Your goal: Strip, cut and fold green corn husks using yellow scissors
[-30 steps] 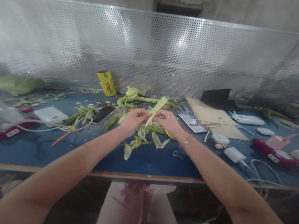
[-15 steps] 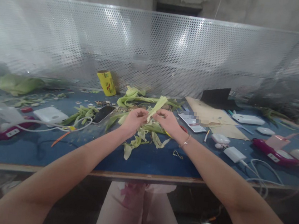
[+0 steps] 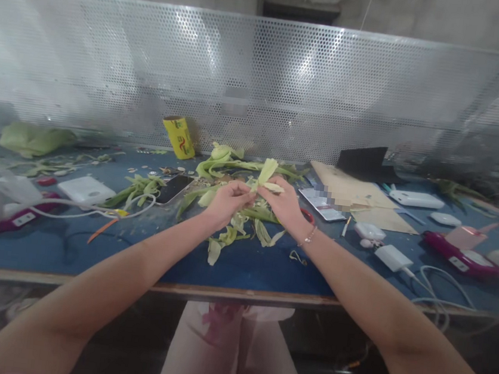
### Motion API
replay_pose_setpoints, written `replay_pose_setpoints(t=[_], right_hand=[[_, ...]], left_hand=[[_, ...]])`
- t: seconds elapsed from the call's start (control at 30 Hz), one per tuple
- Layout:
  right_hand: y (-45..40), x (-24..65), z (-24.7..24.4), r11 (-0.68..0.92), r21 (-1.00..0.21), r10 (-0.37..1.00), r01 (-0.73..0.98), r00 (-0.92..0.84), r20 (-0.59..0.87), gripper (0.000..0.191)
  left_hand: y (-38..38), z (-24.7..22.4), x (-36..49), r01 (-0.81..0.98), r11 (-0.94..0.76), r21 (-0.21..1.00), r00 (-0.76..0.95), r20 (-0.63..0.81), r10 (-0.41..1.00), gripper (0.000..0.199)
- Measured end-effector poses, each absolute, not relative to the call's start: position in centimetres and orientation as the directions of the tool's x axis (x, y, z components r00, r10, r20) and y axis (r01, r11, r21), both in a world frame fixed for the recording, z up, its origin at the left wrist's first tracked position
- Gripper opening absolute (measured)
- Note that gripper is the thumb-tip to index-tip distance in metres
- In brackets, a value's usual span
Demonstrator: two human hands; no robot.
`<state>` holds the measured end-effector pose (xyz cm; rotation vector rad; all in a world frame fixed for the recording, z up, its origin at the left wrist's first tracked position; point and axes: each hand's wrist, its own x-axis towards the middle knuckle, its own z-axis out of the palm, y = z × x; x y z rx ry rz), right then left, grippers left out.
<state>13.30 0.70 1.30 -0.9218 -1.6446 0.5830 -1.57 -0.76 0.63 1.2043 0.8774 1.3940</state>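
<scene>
A pale green piece of corn husk (image 3: 268, 170) stands up between my two hands, over the middle of the blue table. My left hand (image 3: 226, 203) is closed, its thumb and fingers pinching the lower end of the husk. From the other side my right hand (image 3: 285, 203) pinches the same piece, and a folded flap spreads out over its fingers. The fingertips of both hands nearly meet and partly hide the lower end. Under and behind them lies a loose pile of green husks (image 3: 266, 234), with curled strips towards the table's front edge.
A yellow tube (image 3: 179, 137) leans behind the pile, by the perforated metal screen (image 3: 298, 78). A dark phone (image 3: 174, 190) lies left, a lit phone (image 3: 323, 204) right, beside brown cardboard (image 3: 381, 217). White chargers (image 3: 393, 258), cables and purple power strips (image 3: 462, 254) flank both sides.
The upright husk now shows a flap folded out to the right over my right fingers. My left hand has shifted slightly right, closer to my right hand.
</scene>
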Motion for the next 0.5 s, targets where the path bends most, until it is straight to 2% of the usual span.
replay_pose_setpoints(t=[0.13,0.33,0.5], right_hand=[[0.5,13.1,1.2,0.641,-0.732,0.762,0.231,-0.076,0.644,0.023],[0.9,12.8,0.5,0.609,-0.762,0.786,0.22,-0.035,0.617,0.018],[1.4,12.9,0.1,0.662,-0.699,0.733,0.27,-0.041,0.679,0.016]], left_hand=[[-0.8,0.7,-1.4,-0.254,-0.161,0.954,0.055,0.181,0.982,0.039],[-1.4,1.3,-1.1,-0.303,-0.079,0.95,0.039,0.096,0.995,0.03],[-1.6,1.5,-1.2,-0.345,-0.067,0.936,0.072,0.098,0.993,0.024]])
